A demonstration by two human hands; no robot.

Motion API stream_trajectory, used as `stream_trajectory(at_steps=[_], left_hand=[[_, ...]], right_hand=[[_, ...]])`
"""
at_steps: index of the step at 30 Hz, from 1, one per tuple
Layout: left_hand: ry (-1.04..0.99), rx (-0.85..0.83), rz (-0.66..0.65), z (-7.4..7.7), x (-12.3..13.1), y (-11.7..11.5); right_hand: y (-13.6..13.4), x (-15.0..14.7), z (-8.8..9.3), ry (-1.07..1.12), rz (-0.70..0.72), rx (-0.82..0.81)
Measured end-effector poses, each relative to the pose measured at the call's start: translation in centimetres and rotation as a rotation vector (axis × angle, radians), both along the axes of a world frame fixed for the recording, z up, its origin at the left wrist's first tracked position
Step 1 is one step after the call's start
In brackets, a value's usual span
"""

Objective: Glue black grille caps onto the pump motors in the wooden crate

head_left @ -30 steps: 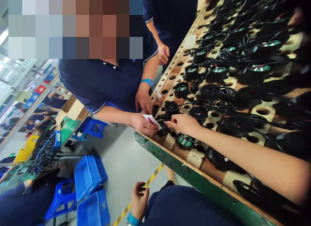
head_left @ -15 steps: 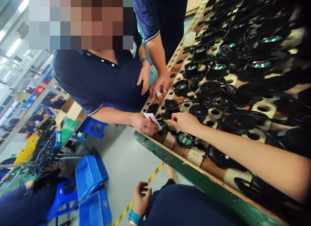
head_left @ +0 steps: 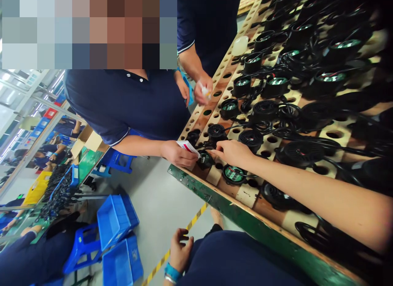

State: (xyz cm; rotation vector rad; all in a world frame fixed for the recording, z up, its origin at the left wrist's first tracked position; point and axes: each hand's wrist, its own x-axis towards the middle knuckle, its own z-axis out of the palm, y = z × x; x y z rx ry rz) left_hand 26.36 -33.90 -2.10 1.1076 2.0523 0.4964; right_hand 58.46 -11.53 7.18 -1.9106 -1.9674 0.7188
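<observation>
My right hand (head_left: 233, 153) reaches across the wooden rack from the right, its fingers pressed together at the edge of a small black round housing (head_left: 205, 160). Whatever lies between those fingertips is too small to make out. Opposite, a co-worker's hand (head_left: 179, 154) holds a white tube with a red mark (head_left: 188, 146), its tip at the same housing. My left hand (head_left: 180, 250), with a blue wristband, hangs low beside my body, fingers loosely bent and apart, holding nothing. Beside my right hand sits another black housing with a green circuit board (head_left: 233, 173).
The wooden rack (head_left: 247, 196) has rows of holes and a green front edge. Many black housings and coiled cables cover it. A second person's hand (head_left: 204, 89) holds a small white bottle. Blue crates (head_left: 113, 220) stand on the floor at the left.
The second person's hand has lifted the small white bottle up off the rack's edge. The co-worker's tube has shifted slightly left, away from the housing. My hands have hardly moved.
</observation>
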Motion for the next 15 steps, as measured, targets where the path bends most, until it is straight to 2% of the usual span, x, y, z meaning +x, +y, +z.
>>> stream_trajectory(at_steps=[15], left_hand=[[0.067,-0.023,-0.076,-0.99,-0.04,0.12]], right_hand=[[0.13,0.03,-0.06,0.007,0.002,0.006]])
